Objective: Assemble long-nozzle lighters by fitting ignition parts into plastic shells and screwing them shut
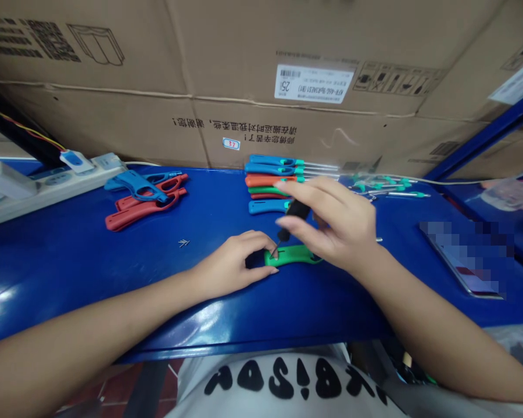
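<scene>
My left hand (230,262) pinches the left end of a green plastic handle (294,254) between thumb and fingers, keeping it flat on the blue table. In my right hand (346,220) is a screwdriver (298,211) with a black grip, held tilted. Its thin shaft slants down to the left end of the green handle, where the tip meets it near my left fingertips. My right hand and wrist cover the handle's right end. Several small screws (183,242) lie loose to the left of my left hand.
Behind my hands lies a row of coloured handles with metal rods (270,169). Red and blue handle shells (146,210) are piled left, beside a power strip (76,186). Several teal-tipped rods (407,194) and a phone (466,261) lie right. A cardboard box (239,64) stands behind.
</scene>
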Tool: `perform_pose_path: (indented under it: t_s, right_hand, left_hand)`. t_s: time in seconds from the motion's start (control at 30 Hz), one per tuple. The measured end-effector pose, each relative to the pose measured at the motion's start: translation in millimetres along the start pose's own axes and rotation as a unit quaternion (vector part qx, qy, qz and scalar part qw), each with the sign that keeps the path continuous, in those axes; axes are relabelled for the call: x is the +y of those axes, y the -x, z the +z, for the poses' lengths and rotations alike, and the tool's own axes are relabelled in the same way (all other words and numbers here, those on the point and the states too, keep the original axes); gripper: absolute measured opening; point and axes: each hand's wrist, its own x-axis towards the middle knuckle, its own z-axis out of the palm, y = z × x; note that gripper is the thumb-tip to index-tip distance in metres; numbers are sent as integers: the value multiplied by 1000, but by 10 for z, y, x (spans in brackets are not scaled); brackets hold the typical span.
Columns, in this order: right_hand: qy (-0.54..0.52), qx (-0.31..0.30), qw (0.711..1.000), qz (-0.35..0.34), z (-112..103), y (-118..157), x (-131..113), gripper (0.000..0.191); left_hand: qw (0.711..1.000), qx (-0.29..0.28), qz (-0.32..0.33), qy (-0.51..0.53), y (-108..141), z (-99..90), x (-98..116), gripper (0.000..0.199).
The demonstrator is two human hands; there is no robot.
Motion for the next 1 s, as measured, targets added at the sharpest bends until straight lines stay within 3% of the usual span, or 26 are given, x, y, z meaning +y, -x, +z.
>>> perform_pose_path:
  t_s: [0.13,0.3,0.5,0.67,0.83,1.0]
  right_hand:
    - [-117,-85,989,42,1,-38,-4,39]
    - [-20,-22,999,10,40,-8,0,31]
    - [-150,-102,983,34,94,12,-38,42]
    - [-48,-35,998,-9,93,37,-37,32]
    - [-183,-125,973,69,87,37,-44,44]
    - [-54,-45,997,23,47,26,-17,36]
  left_hand:
    - [1000,-12,-9,9,-6,-2,6,15]
    - [1000,0,-4,-2,-10,-6,18,17]
    - [1000,-5,-11,-1,-4,0,14,15]
    - [1000,12,-10,-19,10,23,-19,22]
    - [1000,-7,-13,4,-1,4,8,16]
    - [1000,-7,-15,-3,-3,-4,16,15]
